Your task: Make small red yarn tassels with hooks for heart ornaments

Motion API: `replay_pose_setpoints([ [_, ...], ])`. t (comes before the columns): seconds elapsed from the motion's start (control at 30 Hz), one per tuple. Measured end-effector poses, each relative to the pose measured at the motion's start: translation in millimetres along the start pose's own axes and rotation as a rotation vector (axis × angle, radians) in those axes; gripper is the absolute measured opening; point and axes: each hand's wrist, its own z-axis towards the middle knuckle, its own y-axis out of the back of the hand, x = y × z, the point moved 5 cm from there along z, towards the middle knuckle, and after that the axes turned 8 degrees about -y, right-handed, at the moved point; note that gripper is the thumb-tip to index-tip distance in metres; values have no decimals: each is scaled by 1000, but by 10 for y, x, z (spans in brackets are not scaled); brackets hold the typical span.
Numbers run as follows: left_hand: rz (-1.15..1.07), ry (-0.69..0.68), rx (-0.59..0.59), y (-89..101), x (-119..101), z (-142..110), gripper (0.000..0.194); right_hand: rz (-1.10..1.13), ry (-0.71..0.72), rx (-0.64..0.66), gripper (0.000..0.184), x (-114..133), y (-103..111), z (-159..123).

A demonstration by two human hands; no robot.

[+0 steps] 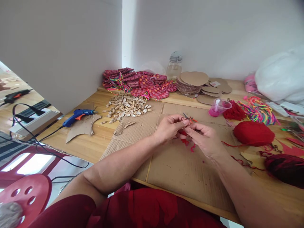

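Observation:
My left hand [169,126] and my right hand [203,137] meet over a cardboard sheet [177,166], fingers pinched close together. Between them they grip red yarn [185,142], whose short curled ends hang below the fingers. A thin dark red strand loops above my left fingertips. Just beyond the fingers is a small pair of scissors [186,116] with orange handles, partly hidden by the hands. Whether the scissors touch a finger, I cannot tell.
Peanut shells [129,107] lie in a heap beyond my left arm, near a blue glue gun [77,117]. Behind are woven pink pieces [152,85] and cardboard discs [193,78]. To the right sit a red yarn ball [254,133], dark yarn [285,169] and a plastic cup [217,108].

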Motion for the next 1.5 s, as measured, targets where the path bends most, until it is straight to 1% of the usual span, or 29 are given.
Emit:
replay_pose_setpoints([
  [0.13,1,-26,18,16,-2,11,24,87,-79,-1,35,-18,9,3],
  [0.2,13,-42,42,11,15,17,28,111,-63,10,33,-4,0,6],
  [0.23,20,-64,54,8,19,22,30,110,-42,14,32,9,-6,6],
  [0.3,19,-149,65,6,-2,37,33,97,-7,12,31,32,-14,2],
  [0.37,28,-228,65,17,-42,53,34,69,-10,11,30,33,-23,-3],
  [0.4,41,-244,59,28,-59,60,34,46,-20,14,30,28,-28,-6],
  [0.47,73,-208,47,59,-70,74,34,-8,-39,25,30,15,-38,-14],
  [0.53,77,-127,40,90,-54,82,34,-43,-49,47,31,7,-52,-22],
  [0.6,43,-66,36,115,-28,87,35,-37,-53,55,32,4,-57,-25],
  [0.67,19,-43,39,131,-1,96,36,-5,-51,50,33,3,-54,-22],
  [0.73,12,-51,43,142,19,110,35,9,-41,44,33,-3,-45,-14],
  [0.8,16,-73,41,153,26,125,34,-27,-35,42,32,-20,-37,-7],
  [0.87,16,-105,18,171,13,136,32,-121,-28,25,30,-37,-26,-4],
  [0.93,7,-128,10,179,-11,140,33,-238,13,-9,29,-26,-10,-11],
  [1.03,-50,-109,31,164,-29,137,35,-359,100,-44,27,37,9,-33],
  [1.1,-89,-97,37,155,-34,133,38,-394,120,-62,27,72,37,-40],
  [1.2,-85,-114,13,165,-43,136,41,-395,152,-106,27,129,106,-40],
  [1.33,-69,-103,-19,192,-37,144,41,-311,180,-178,30,202,230,-32],
  [1.5,-93,-89,11,185,-37,142,41,-229,143,-175,36,249,302,-31],
])
